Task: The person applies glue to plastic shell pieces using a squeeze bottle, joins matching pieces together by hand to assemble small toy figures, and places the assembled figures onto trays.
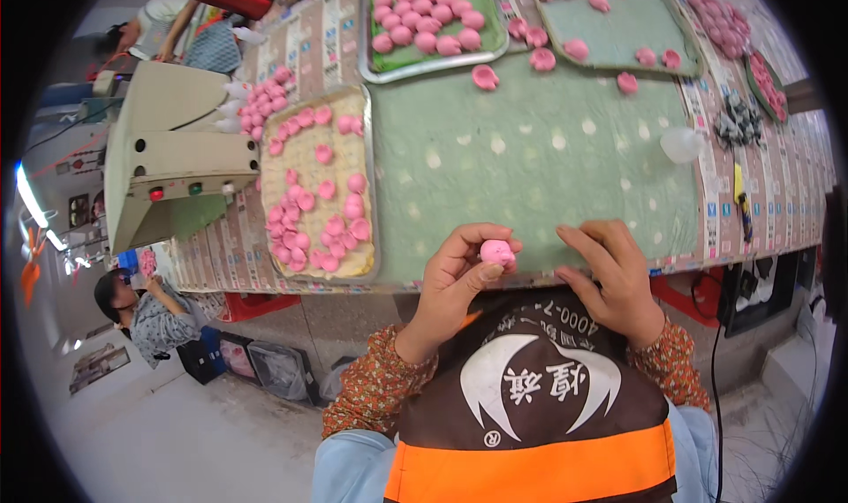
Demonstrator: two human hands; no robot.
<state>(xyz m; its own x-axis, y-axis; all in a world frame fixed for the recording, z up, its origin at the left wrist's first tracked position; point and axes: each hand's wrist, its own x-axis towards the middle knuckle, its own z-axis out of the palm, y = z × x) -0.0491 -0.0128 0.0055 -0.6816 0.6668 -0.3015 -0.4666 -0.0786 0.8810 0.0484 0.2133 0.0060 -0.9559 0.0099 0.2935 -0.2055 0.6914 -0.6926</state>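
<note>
Between the thumb and fingers of my left hand [449,282] is a small round pink piece [496,250], held just above the table's front edge. It looks like one of the hollow pink shells lying about. My right hand [616,278] hovers a little to the right of it, thumb and fingers apart, holding nothing I can see. A green spotted cloth [530,167] covers the table beyond both hands. To the left, a cloth-lined metal tray [371,185] bears many pink shells [287,229], some with their hollows facing up.
At the back stand a tray [424,70] of round pink pieces and another tray [618,39] with shells. A beige machine [181,150] stands left. A translucent bottle [680,144], grey clumped pieces [738,121] and a yellow-and-black tool [743,203] lie right. Other people [159,317] are at left.
</note>
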